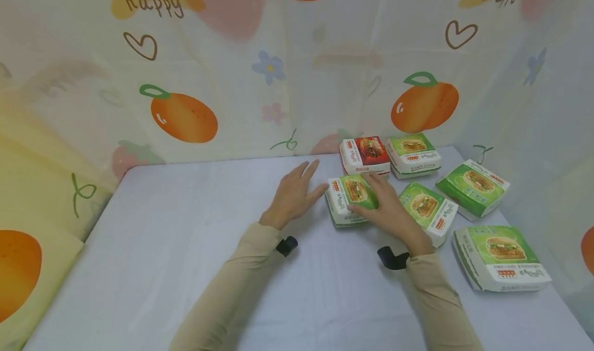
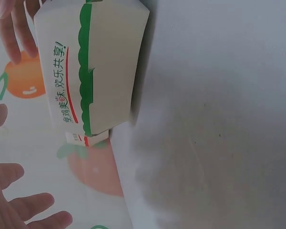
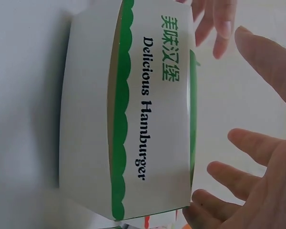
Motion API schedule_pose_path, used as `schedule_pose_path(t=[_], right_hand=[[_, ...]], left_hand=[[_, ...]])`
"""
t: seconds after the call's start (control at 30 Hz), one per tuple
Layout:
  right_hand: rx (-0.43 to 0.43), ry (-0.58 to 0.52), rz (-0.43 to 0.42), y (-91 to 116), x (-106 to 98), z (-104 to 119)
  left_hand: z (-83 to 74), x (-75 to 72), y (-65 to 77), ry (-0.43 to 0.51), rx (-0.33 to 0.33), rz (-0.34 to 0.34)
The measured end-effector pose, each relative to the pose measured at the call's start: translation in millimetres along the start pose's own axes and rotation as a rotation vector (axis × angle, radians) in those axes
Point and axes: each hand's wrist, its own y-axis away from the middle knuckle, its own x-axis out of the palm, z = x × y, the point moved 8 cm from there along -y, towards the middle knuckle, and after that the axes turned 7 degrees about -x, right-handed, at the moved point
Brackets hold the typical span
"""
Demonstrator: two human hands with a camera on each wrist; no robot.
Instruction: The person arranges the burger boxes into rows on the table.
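Observation:
A green-and-white hamburger box [image 1: 341, 201] sits on the white-covered table between the two hands. My left hand [image 1: 292, 194] is just off its left side, fingers extended and apart. Over the box's right part reaches my right hand [image 1: 389, 206], its fingers spread. From the left wrist, the box's pale side [image 2: 109, 62] shows a scalloped green flap edge, and the left fingers stay apart from it. In the right wrist view the printed side [image 3: 157, 119] reads "Delicious Hamburger", with the right little finger close to one corner.
Behind that box stand a red-and-white box [image 1: 364, 155] and a green one [image 1: 414, 154]. More green boxes lie to the right: one beside the right wrist [image 1: 429, 209], one farther back [image 1: 474, 188], one in front [image 1: 501, 258]. A patterned cloth [image 1: 325, 93] hangs behind the table.

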Motion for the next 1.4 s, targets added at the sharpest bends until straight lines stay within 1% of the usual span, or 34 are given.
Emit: schedule_pose_path(t=[0.17,0.33,0.53,0.87,1.0,1.13,1.4], right_hand=[[0.019,0.005,0.027,0,5,-4],[0.029,0.002,0.035,0,10,-5],[0.023,0.0,0.044,-1,15,-7],[0.006,0.022,0.053,0,21,-8],[-0.004,0.008,0.054,0,22,-8],[0.005,-0.009,0.049,-1,21,-8],[0.085,-0.013,0.019,1,19,-14]], left_hand=[[-2.2,5.7,-0.8,0.046,0.009,0.051],[-2.3,12.5,-0.9,0.1,0.02,0.102],[1.1,24.2,-2.3,0.177,-0.011,0.2],[3.7,37.6,-0.4,0.313,-0.006,0.29],[6.6,40.6,0.4,0.352,-0.011,0.31],[8.7,41.1,0.4,0.392,-0.015,0.306],[10.8,41.8,-0.6,0.46,-0.024,0.293]])
